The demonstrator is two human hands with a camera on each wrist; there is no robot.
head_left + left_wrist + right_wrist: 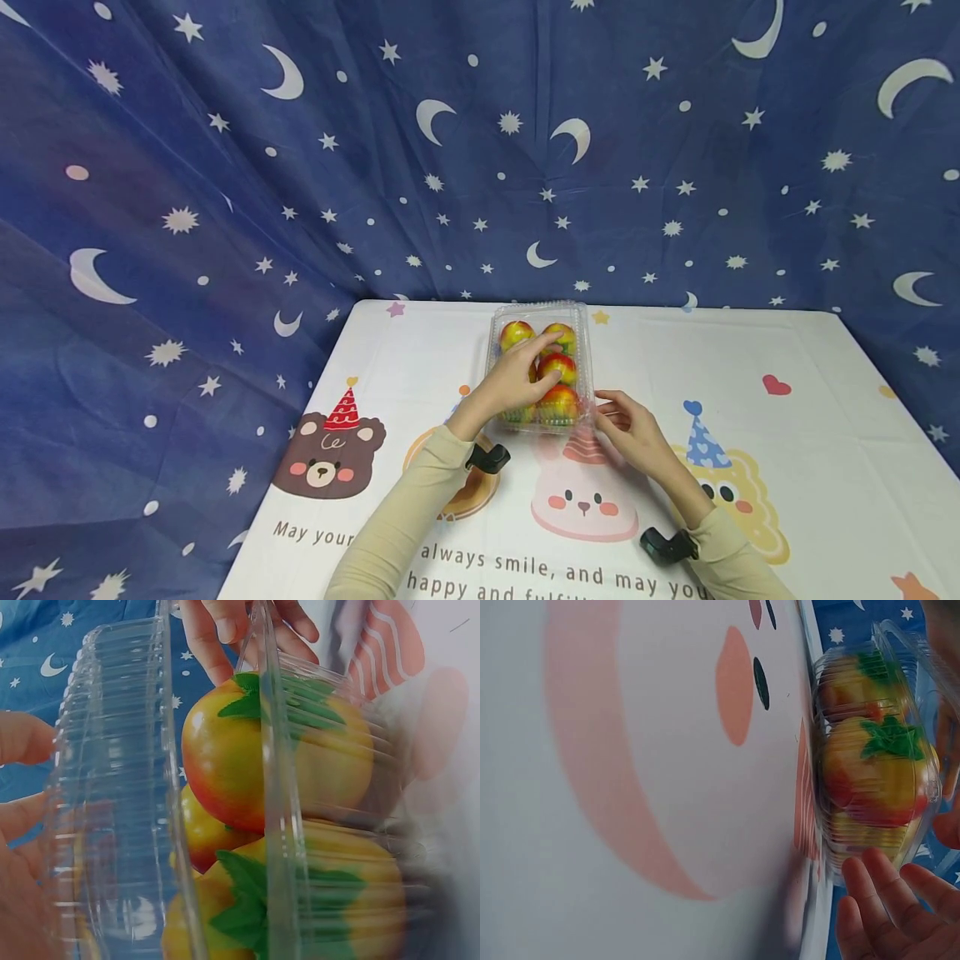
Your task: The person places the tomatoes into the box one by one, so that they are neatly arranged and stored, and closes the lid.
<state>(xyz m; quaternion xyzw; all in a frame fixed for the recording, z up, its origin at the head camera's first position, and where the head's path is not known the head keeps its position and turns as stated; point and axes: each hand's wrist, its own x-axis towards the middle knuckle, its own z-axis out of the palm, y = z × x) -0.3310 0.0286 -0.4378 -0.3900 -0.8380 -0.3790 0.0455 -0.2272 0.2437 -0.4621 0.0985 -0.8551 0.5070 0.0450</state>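
A clear plastic clamshell box (588,354) lies on the table with several red-and-yellow fruits (558,402) inside. Green leaves top these fruits (232,757) in the left wrist view. There the lid (112,772) stands at an angle off the base, leaving a gap at the near side. My left hand (517,375) reaches over the lid with its fingers spread. At the box's near right corner is my right hand (633,429), fingertips right at the side wall. Its fingers (885,885) look loosely extended in the right wrist view.
A white tablecloth (750,358) printed with cartoon animals and lettering covers the table. Behind and to the left hangs a dark blue curtain (465,217) with moons and stars. Black straps with cameras (489,459) sit on both wrists.
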